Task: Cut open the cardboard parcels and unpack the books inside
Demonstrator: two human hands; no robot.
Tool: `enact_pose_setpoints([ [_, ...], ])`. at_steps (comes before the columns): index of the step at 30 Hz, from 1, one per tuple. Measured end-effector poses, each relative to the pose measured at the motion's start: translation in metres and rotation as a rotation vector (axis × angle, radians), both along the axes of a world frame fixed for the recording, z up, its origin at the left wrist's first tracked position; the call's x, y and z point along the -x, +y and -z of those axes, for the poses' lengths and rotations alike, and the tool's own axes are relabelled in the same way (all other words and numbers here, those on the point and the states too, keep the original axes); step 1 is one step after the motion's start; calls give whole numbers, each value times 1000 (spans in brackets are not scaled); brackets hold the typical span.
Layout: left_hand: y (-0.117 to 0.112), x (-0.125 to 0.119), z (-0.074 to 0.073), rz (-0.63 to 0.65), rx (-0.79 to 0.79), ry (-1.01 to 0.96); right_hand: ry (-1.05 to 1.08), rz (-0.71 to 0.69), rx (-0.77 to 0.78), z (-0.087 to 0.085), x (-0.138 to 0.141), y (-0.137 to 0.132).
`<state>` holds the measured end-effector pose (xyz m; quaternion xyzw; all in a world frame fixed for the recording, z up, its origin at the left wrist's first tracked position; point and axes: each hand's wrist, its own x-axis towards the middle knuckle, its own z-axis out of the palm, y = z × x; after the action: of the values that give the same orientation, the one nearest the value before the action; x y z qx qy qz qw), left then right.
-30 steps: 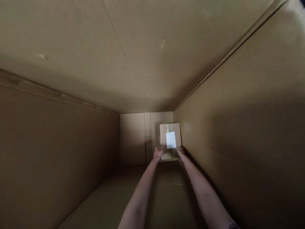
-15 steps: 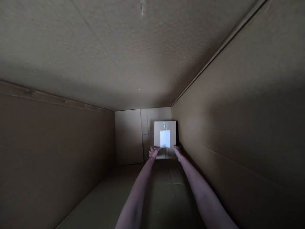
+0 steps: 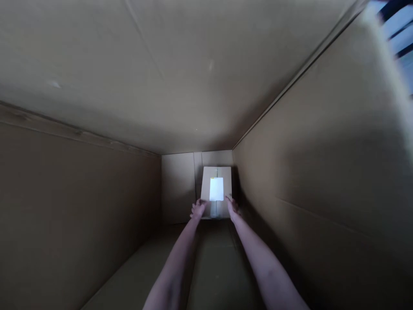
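A small cardboard box (image 3: 206, 189) with a bright white label (image 3: 216, 189) on its face is deep inside a much larger cardboard carton. A strip of tape runs down the box's middle. My left hand (image 3: 198, 209) grips its left side, thumb on the face. On the opposite side, my right hand (image 3: 232, 206) holds it the same way. Both forearms reach far forward, and the fingertips behind the box's edges are hidden.
Tall cardboard walls rise at the left (image 3: 80, 193) and right (image 3: 306, 172), with another wall (image 3: 161, 94) beyond. The carton's bottom (image 3: 177, 176) has flap seams. Past the blurred upper right rim, bluish-white surfaces with dark bars show.
The box has shifted slightly left in view, away from the right wall, with both hands on it. The view has also moved, bringing the carton's upper right rim into sight.
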<state>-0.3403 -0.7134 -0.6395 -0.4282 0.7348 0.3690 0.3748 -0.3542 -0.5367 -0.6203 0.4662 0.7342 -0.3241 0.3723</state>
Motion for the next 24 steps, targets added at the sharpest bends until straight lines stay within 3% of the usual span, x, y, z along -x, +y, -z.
enact_pose_setpoints([
  [2, -8, -2, -39, -60, -4, 10, 15, -15, 16, -37, 8, -9],
  [5, -17, -6, -115, -145, -50, 98, 71, -37, 42, -112, 13, -26],
  [12, -54, -8, -323, -229, -135, 459, 357, -70, 104, -332, 7, -64],
  [17, -73, -23, -467, -207, -223, 788, 744, -66, 143, -478, -18, -72],
  [21, -61, -47, -571, -99, -256, 987, 1024, 76, 79, -557, -67, -61],
  [24, -40, -58, -629, 33, -362, 1079, 1131, 235, 5, -594, -111, -45],
])
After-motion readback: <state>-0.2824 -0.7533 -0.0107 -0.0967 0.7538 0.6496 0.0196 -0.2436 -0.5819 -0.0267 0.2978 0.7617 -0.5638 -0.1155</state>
